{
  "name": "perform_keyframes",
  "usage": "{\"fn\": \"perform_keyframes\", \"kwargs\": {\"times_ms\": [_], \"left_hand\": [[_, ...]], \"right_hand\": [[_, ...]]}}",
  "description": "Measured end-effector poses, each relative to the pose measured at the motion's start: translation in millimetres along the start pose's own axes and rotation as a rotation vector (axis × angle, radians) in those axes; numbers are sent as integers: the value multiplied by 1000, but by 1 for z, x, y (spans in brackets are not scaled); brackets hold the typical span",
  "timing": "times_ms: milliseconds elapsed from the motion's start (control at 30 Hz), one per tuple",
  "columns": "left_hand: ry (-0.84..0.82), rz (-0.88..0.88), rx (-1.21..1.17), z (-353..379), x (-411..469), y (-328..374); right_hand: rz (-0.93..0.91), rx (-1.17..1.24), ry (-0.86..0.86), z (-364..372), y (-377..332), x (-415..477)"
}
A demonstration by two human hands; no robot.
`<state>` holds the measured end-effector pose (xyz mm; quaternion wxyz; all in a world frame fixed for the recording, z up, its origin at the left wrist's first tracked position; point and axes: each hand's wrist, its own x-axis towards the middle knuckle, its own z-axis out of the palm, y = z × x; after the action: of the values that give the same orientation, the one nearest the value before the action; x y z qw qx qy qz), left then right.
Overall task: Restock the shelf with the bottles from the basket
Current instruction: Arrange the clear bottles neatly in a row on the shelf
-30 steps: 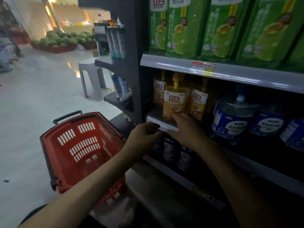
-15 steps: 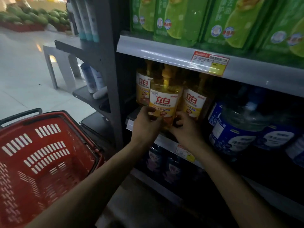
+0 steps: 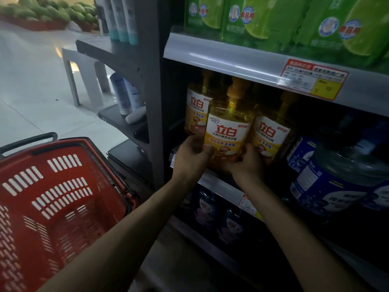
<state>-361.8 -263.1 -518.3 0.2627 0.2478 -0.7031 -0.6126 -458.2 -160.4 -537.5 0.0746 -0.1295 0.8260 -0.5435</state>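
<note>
A yellow pump bottle [image 3: 228, 133] with a white and orange label stands at the front edge of the middle shelf [image 3: 223, 187]. My left hand [image 3: 192, 155] grips its lower left side and my right hand [image 3: 245, 163] grips its lower right side. Two matching yellow bottles flank it, the left bottle [image 3: 195, 111] and the right bottle [image 3: 270, 135], both further back. The red plastic basket [image 3: 52, 199] sits on the floor at lower left, and I see no bottles inside it.
Large blue-labelled jugs [image 3: 336, 184] fill the shelf to the right. Green refill pouches [image 3: 273, 20] line the shelf above, with a price tag [image 3: 313, 79] on its rail. Dark pouches [image 3: 219, 218] sit below. A grey side rack [image 3: 126, 60] holds tubes, with a white stool [image 3: 84, 74] behind it.
Both hands rose from the shelf's front rail to grip the middle yellow bottle's base. The view moved closer to the shelf and the basket slid left.
</note>
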Motion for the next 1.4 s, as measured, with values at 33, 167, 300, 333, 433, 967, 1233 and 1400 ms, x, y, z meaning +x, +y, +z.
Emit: {"fn": "perform_keyframes", "kwargs": {"times_ms": [33,167,300,333,433,967,1233,1400], "left_hand": [[-6,-6,6,0,1,-1],[-48,12,-22,-1,0,-2],[-41,78,-18,-3,-3,-5],[-30,88,-25,-5,-3,-7],[1,97,-43,-13,-2,-10],[84,56,-111,-32,22,-20],[107,-51,-191,-28,18,-8],[40,-140,-203,-37,22,-7]], "right_hand": [[-2,-8,15,1,-1,0],[-9,-28,73,1,-7,1],[-25,-21,92,8,-7,-2],[-32,-23,96,11,-8,-4],[-62,-26,108,23,-9,-11],[-149,-95,167,76,-25,-3],[-196,-105,238,91,-26,-1],[-150,62,160,90,-23,-2]]}}
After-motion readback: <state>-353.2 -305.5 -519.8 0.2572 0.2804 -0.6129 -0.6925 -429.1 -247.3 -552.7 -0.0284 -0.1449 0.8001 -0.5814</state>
